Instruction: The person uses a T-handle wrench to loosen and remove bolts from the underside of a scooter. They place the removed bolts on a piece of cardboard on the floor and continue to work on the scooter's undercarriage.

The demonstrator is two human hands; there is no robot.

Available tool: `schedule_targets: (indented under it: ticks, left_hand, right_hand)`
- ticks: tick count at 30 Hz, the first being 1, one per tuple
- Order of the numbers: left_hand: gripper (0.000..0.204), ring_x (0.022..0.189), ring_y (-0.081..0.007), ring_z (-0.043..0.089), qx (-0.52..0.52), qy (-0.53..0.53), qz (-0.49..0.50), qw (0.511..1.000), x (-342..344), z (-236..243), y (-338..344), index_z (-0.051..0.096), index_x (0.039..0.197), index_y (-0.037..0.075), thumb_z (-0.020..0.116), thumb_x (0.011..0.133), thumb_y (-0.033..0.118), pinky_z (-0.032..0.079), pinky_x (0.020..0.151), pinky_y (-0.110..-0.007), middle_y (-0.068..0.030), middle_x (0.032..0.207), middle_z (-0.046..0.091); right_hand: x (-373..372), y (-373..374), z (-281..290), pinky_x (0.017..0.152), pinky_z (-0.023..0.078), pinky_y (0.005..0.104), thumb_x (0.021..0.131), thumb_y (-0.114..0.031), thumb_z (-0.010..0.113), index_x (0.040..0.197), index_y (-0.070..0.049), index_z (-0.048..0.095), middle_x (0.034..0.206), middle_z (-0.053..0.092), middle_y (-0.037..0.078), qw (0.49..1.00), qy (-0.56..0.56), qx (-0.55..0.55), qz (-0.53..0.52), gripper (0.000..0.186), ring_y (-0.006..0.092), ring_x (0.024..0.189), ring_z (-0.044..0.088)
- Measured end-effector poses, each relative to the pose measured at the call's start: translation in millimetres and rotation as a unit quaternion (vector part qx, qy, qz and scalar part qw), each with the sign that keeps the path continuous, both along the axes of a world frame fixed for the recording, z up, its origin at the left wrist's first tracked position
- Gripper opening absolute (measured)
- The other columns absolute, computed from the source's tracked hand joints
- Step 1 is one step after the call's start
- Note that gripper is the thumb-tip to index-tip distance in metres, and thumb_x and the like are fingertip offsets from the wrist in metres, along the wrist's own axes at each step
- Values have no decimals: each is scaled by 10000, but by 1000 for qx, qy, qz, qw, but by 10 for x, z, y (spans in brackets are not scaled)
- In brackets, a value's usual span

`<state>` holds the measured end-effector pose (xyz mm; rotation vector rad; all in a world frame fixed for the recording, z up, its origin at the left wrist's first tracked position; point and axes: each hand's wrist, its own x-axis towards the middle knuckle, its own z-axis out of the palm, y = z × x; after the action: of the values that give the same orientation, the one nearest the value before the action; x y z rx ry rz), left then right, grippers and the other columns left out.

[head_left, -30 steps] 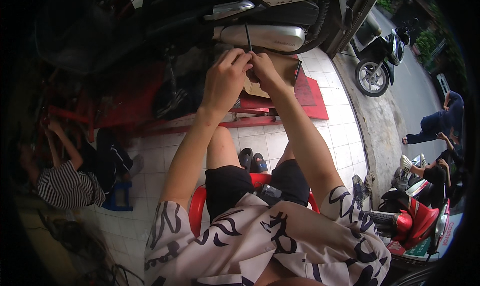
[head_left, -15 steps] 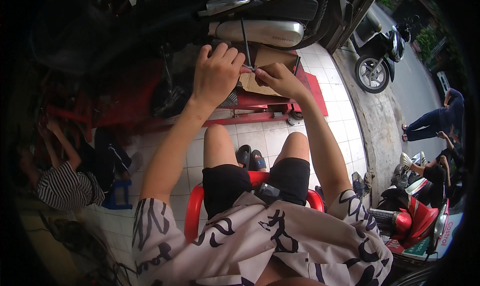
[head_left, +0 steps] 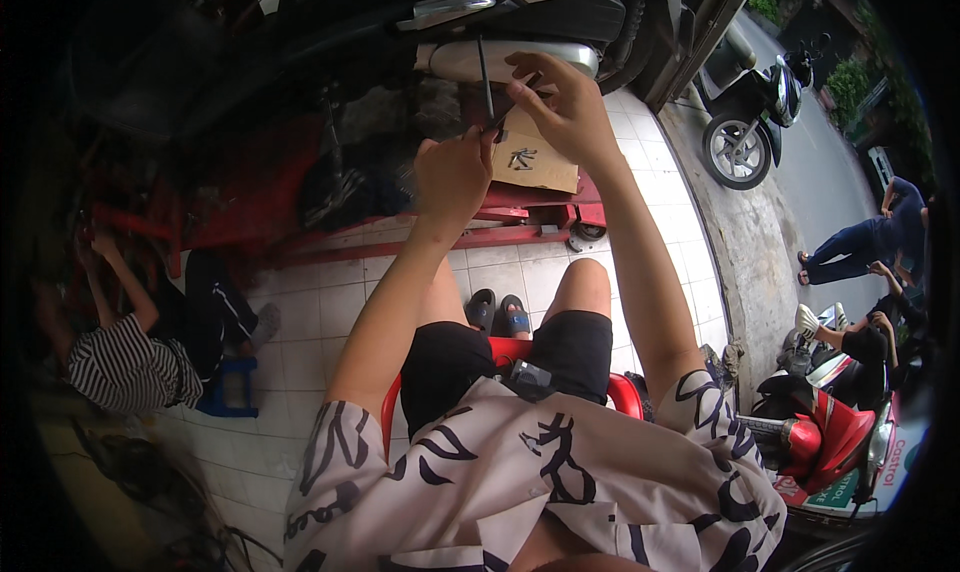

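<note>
A T-handle wrench [head_left: 487, 87] points away from me, its long thin shaft reaching to the motorbike's silver exhaust cover [head_left: 455, 60]. My left hand [head_left: 455, 177] is closed around the near end, at the crossbar. Farther right and higher, my right hand [head_left: 572, 110] has its thumb and fingers bent but apart, beside the other side of the handle. Its palm partly hides the handle there. Below it, several small bolts [head_left: 522, 159] lie on a flat piece of cardboard [head_left: 545, 177].
The motorbike [head_left: 570, 17] stands over a red lift platform [head_left: 500, 234]. I sit on a red chair [head_left: 625, 397] on white tiles. At left a person in a striped shirt [head_left: 125, 367] works near a blue stool [head_left: 237, 387]. Parked scooters [head_left: 738, 147] and other people are at right.
My right hand has moved up and away from my left, its fingers opening. My left hand has come lower and slightly right. The bolts on the cardboard now show.
</note>
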<state>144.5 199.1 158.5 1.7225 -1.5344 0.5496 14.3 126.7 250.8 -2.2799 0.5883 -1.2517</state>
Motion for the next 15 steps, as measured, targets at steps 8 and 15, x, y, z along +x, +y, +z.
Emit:
schedule_targets:
  ticks: [8,15]
  left_hand:
    - [564,511,-298,640,98,267,-96,954,-207,9,-19,645,645,-11,347,999,310,521,524,-359,-155,545,614]
    - [609,612,-170,673,143,585,-319,732,-238,-20,-28,654,854,-86,279,1030,359,543,555,-259,-142,709,669]
  right_hand:
    - [-129,-499,-973,620,441,243,968,-262,457,1073,11,570,828,577,27,839,-66,511,178,313,115,667,548]
    - [464,-506,-1156,561,381,175,934,-288,557,1012,-14,522,748,466,0,578,-235,597,503,288,58,654,438]
